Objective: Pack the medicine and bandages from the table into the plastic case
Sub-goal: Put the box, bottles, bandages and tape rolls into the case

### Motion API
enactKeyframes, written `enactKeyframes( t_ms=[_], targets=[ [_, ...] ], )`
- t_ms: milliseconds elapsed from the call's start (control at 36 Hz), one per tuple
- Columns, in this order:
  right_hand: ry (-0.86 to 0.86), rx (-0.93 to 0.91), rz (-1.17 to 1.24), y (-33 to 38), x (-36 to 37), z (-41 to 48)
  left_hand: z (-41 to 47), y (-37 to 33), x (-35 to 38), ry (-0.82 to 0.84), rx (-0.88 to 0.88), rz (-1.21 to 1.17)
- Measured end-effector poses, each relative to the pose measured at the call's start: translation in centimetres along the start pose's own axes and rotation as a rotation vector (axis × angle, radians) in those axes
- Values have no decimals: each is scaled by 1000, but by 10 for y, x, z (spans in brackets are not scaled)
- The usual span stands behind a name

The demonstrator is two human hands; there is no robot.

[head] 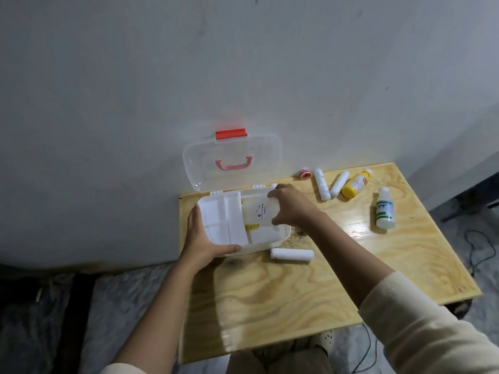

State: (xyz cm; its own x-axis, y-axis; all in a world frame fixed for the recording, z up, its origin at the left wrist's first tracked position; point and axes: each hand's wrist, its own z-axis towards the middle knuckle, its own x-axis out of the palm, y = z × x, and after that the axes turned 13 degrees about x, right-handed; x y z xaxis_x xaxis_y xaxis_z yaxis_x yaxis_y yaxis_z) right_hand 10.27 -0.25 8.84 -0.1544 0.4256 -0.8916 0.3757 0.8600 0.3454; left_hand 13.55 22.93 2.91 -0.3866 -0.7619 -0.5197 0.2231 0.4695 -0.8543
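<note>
The clear plastic case (280, 237) sits open at the table's far left, its lid (232, 160) leaning against the wall. A white divided tray (222, 221) lies in its left half. My left hand (204, 238) grips the case's front left corner. My right hand (290, 205) holds a pale translucent box (258, 213) with a small printed label, down inside the case's right half over something yellow (251, 227). Outside the case lie a white bandage roll (293, 254), two more rolls (322, 184) (339, 183), a yellow bottle (356, 184), a white bottle (384, 212) and a red tape roll (305, 174).
The plywood table (310, 287) stands against a white wall. Its left edge lies just left of the case, with dark floor beyond. A black cable (483, 252) trails on the floor to the right. My knees are under the table's near edge.
</note>
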Motion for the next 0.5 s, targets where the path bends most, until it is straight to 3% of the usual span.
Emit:
enactKeyframes(
  t_ms=[306, 500],
  targets=[
    [102, -8, -41, 14, 31, 12, 0, 3, 1, -15, 28, -22],
    [18, 99, 102, 17, 45, 7, 0, 5, 1, -18, 40, -17]
  ],
)
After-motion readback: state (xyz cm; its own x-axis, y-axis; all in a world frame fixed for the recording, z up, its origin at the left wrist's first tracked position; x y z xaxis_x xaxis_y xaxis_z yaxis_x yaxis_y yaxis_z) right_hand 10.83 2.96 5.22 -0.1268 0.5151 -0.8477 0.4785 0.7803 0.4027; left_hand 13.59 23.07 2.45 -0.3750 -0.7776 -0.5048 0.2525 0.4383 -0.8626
